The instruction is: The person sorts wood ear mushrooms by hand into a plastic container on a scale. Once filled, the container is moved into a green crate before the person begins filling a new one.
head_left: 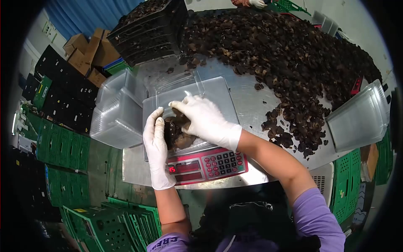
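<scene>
A clear plastic clamshell box [200, 145] with dark brown, ear-shaped mushrooms [181, 138] in it rests on the weighing scale [224, 98]. Its transparent lid [178, 83] appears folded back on the far side. My left hand [156, 140], in a white glove, grips the left side of the box, thumb near the rim. From the right, my gloved right hand [200, 117] reaches over the box, fingers curled on the mushrooms. Part of the box is hidden under both hands. Red digits [172, 169] glow on the scale's display, partly covered by my left hand.
Stacked clear boxes [117, 113] stand left of the scale, more [359, 119] at the right. A large mushroom heap [285, 54] covers the metal table's far side, beside a black crate [149, 35]. Green crates [109, 222] surround the table. A co-worker's gloved hand [257, 3] shows at the top.
</scene>
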The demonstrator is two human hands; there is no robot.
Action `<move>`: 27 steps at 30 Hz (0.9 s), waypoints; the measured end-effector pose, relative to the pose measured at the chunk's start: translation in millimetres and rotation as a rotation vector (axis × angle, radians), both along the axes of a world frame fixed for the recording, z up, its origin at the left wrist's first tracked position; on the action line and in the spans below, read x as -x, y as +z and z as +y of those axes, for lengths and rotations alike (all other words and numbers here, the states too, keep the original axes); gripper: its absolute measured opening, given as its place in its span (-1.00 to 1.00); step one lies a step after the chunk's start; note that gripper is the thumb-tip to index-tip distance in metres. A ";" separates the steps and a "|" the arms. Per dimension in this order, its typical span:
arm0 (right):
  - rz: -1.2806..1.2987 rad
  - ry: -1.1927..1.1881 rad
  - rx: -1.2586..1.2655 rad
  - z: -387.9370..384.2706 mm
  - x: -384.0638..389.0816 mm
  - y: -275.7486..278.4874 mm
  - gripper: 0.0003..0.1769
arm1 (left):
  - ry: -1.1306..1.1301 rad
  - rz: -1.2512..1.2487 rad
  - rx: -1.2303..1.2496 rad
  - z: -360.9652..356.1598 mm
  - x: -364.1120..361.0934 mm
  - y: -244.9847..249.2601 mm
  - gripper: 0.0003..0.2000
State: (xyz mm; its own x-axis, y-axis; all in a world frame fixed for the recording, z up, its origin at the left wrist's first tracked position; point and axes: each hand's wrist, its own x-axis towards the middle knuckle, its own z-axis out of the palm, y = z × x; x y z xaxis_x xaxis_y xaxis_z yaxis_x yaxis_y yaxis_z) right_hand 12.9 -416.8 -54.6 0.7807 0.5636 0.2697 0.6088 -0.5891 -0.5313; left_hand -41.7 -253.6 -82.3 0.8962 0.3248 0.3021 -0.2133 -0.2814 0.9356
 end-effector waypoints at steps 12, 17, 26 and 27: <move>0.057 -0.073 -0.463 -70.7 4.5 -5.7 -0.23 | 0.124 -0.089 -0.603 -20.9 -1.2 -3.1 -0.75; -0.037 -0.075 -0.390 -41.4 -3.6 -2.0 -0.39 | 0.374 -0.250 -0.746 -28.0 6.4 2.1 -0.74; 0.023 -0.457 -0.539 -177.8 40.5 -44.5 -0.71 | -1.100 -0.080 -0.736 -139.9 122.1 -75.6 -0.56; 0.083 -0.480 -0.612 -189.0 50.6 -50.6 -0.74 | -1.245 -0.099 -0.697 -155.7 125.2 -95.8 -0.52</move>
State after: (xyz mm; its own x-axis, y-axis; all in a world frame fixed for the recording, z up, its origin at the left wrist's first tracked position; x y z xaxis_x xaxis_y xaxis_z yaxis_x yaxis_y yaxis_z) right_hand -37.7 -605.8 -105.2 0.9326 -0.0716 0.3537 0.3054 -0.3651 -0.8794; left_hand -166.9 -409.3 -178.0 0.4478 -0.8820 0.1471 -0.7135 -0.2533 0.6532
